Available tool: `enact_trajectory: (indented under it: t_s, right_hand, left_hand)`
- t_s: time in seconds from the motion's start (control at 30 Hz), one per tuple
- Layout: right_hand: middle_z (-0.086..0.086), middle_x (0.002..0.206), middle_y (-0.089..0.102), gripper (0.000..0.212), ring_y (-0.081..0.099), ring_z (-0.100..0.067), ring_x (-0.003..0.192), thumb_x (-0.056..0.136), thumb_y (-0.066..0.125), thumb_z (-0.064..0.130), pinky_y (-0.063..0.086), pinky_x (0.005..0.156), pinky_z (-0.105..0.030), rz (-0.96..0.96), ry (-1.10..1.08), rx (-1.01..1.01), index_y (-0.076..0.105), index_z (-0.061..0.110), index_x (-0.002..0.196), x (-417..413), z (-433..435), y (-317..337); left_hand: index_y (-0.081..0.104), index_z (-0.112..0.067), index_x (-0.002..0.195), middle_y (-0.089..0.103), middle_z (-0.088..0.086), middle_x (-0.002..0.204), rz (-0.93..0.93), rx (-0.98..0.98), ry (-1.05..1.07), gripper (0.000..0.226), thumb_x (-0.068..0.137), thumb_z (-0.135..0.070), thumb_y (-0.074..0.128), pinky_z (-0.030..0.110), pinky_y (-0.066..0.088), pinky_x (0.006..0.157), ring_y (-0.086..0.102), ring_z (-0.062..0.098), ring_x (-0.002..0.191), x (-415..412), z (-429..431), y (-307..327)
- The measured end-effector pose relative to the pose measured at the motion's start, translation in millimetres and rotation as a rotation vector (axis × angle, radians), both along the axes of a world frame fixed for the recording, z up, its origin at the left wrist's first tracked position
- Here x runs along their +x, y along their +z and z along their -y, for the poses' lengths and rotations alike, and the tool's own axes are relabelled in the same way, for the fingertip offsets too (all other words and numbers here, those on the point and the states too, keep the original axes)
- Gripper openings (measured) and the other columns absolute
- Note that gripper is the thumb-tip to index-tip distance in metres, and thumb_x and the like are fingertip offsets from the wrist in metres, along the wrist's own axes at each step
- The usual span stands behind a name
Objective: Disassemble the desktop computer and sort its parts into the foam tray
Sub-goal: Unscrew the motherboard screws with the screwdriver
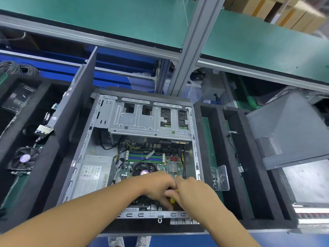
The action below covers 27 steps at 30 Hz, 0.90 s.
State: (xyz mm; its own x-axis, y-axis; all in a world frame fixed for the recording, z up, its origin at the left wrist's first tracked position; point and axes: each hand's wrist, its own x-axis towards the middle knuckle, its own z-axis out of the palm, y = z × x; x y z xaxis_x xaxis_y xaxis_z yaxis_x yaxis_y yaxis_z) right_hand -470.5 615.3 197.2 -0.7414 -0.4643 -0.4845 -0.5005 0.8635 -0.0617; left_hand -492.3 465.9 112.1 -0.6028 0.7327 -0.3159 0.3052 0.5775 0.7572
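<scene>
Unscrewing the motherboard (169, 154), I judge: right hand (194, 191) grips the yellow screwdriver (172, 200) (left hand (156, 186) curled, hold unclear); next, steady turning.

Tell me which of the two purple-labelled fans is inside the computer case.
The fan on the motherboard, just beyond the left hand. The other fan lies outside, in the foam tray at far left.

computer case (142, 122): grey tower lying flat on its side, panel off, guts showing
motherboard (170, 157): green, sits inside, right half
power supply (96, 173): silver box, near-left inside
foam tray (220, 157): black, long slots, just right of case
</scene>
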Motion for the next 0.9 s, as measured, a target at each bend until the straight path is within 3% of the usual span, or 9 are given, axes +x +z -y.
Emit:
enact_trajectory:
  t_s: [0.13,0.23,0.37,0.47,0.53,0.63,0.77,0.83,0.9]
  right_hand:
    - [-0.004,0.119,0.055,0.021,0.057,-0.027,0.105,0.100,0.049,0.033,0.045,0.082,-0.036,0.147,0.012,-0.127,0.049,0.021,0.117,-5,2,6]
    - [0.000,0.114,0.044,0.016,0.054,-0.024,0.099,0.099,0.051,0.022,0.042,0.083,-0.033,0.242,0.049,-0.155,0.052,0.024,0.114,-9,-4,8]
    - [0.003,0.110,0.045,0.016,0.054,-0.023,0.097,0.096,0.053,0.036,0.045,0.083,-0.038,0.276,-0.002,-0.181,0.048,0.027,0.110,-12,-6,9]
    - [-0.002,0.103,0.057,0.034,0.059,-0.026,0.093,0.094,0.048,0.058,0.041,0.067,-0.035,0.056,-0.021,-0.083,0.041,0.026,0.103,-11,-3,4]
    - [-0.005,0.101,0.059,0.034,0.061,-0.029,0.090,0.095,0.049,0.055,0.036,0.063,-0.033,0.007,-0.013,-0.065,0.043,0.025,0.108,-10,-1,-1]
    - [-0.004,0.107,0.057,0.017,0.058,-0.028,0.096,0.096,0.055,0.038,0.038,0.068,-0.032,0.131,0.003,-0.163,0.042,0.029,0.104,-11,-2,0]
    - [0.003,0.107,0.046,0.017,0.053,-0.022,0.098,0.094,0.057,0.021,0.045,0.081,-0.035,0.252,0.051,-0.211,0.047,0.032,0.101,-15,-5,4]
    - [0.006,0.103,0.042,0.017,0.051,-0.020,0.094,0.093,0.058,0.021,0.045,0.081,-0.035,0.292,0.052,-0.208,0.051,0.033,0.104,-15,-8,6]
    - [0.006,0.104,0.045,0.014,0.048,-0.019,0.091,0.093,0.058,0.034,0.043,0.078,-0.033,0.288,0.021,-0.208,0.050,0.032,0.105,-15,-8,7]
  left_hand:
    - [0.066,-0.015,0.100,0.069,-0.005,0.095,0.081,0.055,0.114,0.039,0.071,-0.032,0.087,0.027,0.050,0.080,0.062,0.014,0.088,-4,6,-3]
    - [0.068,-0.009,0.092,0.063,-0.013,0.079,0.108,0.033,0.074,0.028,0.076,-0.026,0.084,0.020,0.044,0.068,0.055,0.006,0.074,-7,9,-3]
    - [0.068,-0.024,0.074,0.066,-0.012,0.072,0.075,-0.005,0.057,0.020,0.073,-0.034,0.085,0.021,0.044,0.061,0.055,0.007,0.065,-7,5,-5]
    - [0.066,-0.023,0.087,0.069,-0.009,0.086,0.050,0.003,0.075,0.030,0.071,-0.040,0.085,0.032,0.052,0.075,0.062,0.013,0.081,-7,3,-8]
    - [0.068,-0.020,0.097,0.072,-0.006,0.096,0.053,0.031,0.086,0.038,0.070,-0.040,0.086,0.034,0.051,0.084,0.063,0.015,0.090,-6,3,-10]
    - [0.068,-0.020,0.095,0.071,-0.006,0.096,0.092,0.043,0.096,0.038,0.068,-0.040,0.087,0.030,0.050,0.083,0.062,0.013,0.090,-6,6,-9]
    - [0.072,-0.018,0.081,0.061,-0.024,0.066,0.151,0.029,0.051,0.018,0.076,-0.031,0.084,0.018,0.043,0.063,0.054,-0.001,0.063,-10,12,-9]
    - [0.072,-0.019,0.079,0.056,-0.026,0.057,0.115,0.022,0.042,0.018,0.075,-0.032,0.084,0.020,0.040,0.060,0.050,0.000,0.058,-8,9,-9]
    - [0.069,-0.021,0.082,0.058,-0.022,0.061,0.074,0.037,0.067,0.025,0.071,-0.036,0.086,0.023,0.043,0.063,0.051,0.004,0.063,-5,5,-10]
